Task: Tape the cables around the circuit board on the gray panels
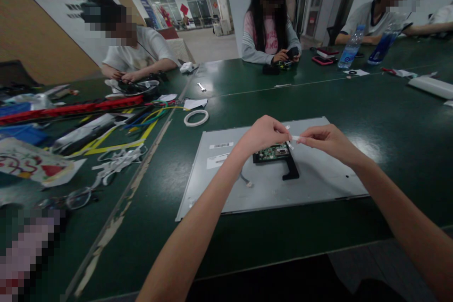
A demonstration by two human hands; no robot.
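Between my two hands is a short white strip (296, 138) that looks like tape, held above the back of a flat grey display panel (318, 174). My left hand (264, 132) pinches its left end; my right hand (327, 142) pinches the other end, fingertips closed. Just under my left hand, a green circuit board (272, 152) sits in a black bracket (292, 170) on the panel, partly hidden by that hand. Small white bits show by my left fingertips, too small to name. A short grey cable with a white connector (249, 184) lies on the panel.
A roll of white tape (196, 118) lies beyond the panel's left corner, with a small wrench (201, 87) farther back. Glasses (79, 197), white cables (120, 163) and a red strip (71, 108) crowd the left. Bottles (351, 47) stand back right. Several people sit across the green table (240, 92).
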